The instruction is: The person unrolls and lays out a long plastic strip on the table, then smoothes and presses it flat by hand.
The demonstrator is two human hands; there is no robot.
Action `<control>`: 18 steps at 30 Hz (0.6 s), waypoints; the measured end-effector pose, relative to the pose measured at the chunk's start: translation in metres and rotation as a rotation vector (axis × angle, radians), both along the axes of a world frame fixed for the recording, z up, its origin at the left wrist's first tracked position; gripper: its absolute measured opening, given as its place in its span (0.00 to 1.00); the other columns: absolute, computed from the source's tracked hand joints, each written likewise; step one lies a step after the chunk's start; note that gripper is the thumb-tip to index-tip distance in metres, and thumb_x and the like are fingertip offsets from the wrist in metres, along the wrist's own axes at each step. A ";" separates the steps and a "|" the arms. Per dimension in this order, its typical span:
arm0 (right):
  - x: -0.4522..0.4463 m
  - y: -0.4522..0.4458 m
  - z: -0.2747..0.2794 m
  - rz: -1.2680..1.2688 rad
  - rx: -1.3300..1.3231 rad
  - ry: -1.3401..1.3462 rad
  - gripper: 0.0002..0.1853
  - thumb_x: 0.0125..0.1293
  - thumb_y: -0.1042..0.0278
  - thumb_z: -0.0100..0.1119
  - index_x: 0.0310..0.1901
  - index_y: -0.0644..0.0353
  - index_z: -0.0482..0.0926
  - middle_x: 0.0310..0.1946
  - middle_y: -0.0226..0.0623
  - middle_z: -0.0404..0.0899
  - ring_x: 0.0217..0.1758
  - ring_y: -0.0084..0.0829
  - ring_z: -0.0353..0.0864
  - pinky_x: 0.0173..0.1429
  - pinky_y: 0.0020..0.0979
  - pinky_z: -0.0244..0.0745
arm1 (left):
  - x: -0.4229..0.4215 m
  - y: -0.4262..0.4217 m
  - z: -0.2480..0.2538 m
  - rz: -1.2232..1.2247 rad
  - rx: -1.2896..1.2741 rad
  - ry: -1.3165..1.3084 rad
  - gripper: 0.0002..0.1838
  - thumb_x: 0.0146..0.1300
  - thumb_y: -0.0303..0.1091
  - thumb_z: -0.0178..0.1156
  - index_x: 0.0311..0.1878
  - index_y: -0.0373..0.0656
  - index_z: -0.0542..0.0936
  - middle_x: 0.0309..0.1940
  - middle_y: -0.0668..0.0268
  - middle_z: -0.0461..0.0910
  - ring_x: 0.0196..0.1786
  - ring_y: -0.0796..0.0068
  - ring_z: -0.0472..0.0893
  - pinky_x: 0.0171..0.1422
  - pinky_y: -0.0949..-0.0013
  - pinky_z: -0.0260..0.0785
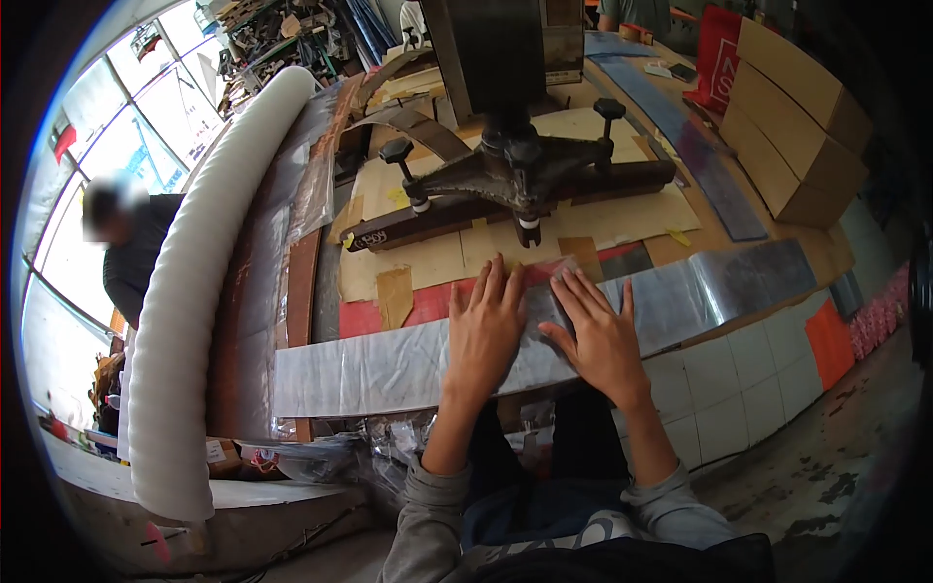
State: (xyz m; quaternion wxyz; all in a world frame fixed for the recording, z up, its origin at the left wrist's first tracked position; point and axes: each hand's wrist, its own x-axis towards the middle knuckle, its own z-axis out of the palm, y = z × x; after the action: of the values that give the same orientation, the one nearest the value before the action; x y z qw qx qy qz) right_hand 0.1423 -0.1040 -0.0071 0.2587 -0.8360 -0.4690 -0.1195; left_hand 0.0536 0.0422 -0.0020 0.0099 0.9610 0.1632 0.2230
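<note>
My left hand (486, 325) lies flat, fingers pointing forward, on a long grey plastic-covered strip (369, 374) that runs across the table's near edge. Beside it, my right hand (600, 335) rests on the same strip with its fingers stretched and the thumb apart. The fingertips of both hands reach the strip's far edge, where a red sheet (418, 316) shows beneath cardboard. Neither hand grips anything. Just beyond the fingertips stands a dark metal press (525, 175) with a long bar (573, 189) across a cardboard sheet (437, 262) with pieces of tape.
A thick white foam roll (204, 262) runs along the left, with a person (141, 243) behind it. Cardboard boxes (777, 146) and a red bag (716, 63) stand at the right back. Another long strip (690, 146) lies on the right. A person's torso (634, 14) shows at the back.
</note>
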 end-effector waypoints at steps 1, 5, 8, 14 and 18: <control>-0.002 -0.001 -0.001 -0.001 0.013 0.004 0.32 0.67 0.41 0.52 0.62 0.59 0.73 0.64 0.42 0.72 0.70 0.36 0.67 0.75 0.61 0.42 | -0.002 -0.003 0.003 0.018 0.031 -0.001 0.24 0.67 0.38 0.52 0.66 0.47 0.68 0.69 0.58 0.66 0.71 0.62 0.66 0.70 0.45 0.59; -0.001 0.001 0.001 -0.010 0.042 0.005 0.30 0.67 0.45 0.54 0.61 0.60 0.75 0.63 0.42 0.73 0.71 0.36 0.67 0.76 0.57 0.42 | -0.016 -0.023 0.010 -0.081 -0.186 -0.031 0.26 0.65 0.35 0.56 0.68 0.52 0.69 0.70 0.59 0.64 0.73 0.63 0.64 0.73 0.47 0.54; -0.003 0.002 0.004 -0.005 0.037 0.008 0.27 0.67 0.48 0.56 0.60 0.60 0.76 0.63 0.42 0.73 0.70 0.36 0.67 0.76 0.55 0.44 | -0.018 -0.027 0.007 -0.077 -0.230 -0.087 0.23 0.65 0.34 0.57 0.65 0.51 0.72 0.69 0.62 0.67 0.72 0.64 0.66 0.74 0.49 0.53; -0.003 0.001 0.004 -0.004 0.035 0.020 0.26 0.67 0.51 0.56 0.60 0.60 0.76 0.63 0.43 0.74 0.70 0.37 0.67 0.75 0.55 0.45 | -0.022 -0.027 0.006 -0.119 -0.263 -0.077 0.20 0.65 0.34 0.57 0.61 0.49 0.76 0.66 0.65 0.71 0.71 0.69 0.67 0.75 0.51 0.51; -0.003 0.001 0.004 -0.009 0.048 0.026 0.25 0.67 0.52 0.56 0.58 0.61 0.77 0.62 0.43 0.74 0.70 0.37 0.68 0.75 0.55 0.46 | -0.025 -0.026 0.004 -0.182 -0.282 -0.092 0.18 0.64 0.31 0.58 0.58 0.45 0.77 0.61 0.65 0.77 0.68 0.71 0.71 0.76 0.53 0.51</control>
State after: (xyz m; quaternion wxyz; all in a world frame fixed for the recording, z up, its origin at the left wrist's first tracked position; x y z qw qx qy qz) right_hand 0.1397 -0.1028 -0.0034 0.2841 -0.8331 -0.4589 -0.1211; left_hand 0.0285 0.0162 0.0018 0.1721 0.9497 0.1044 0.2397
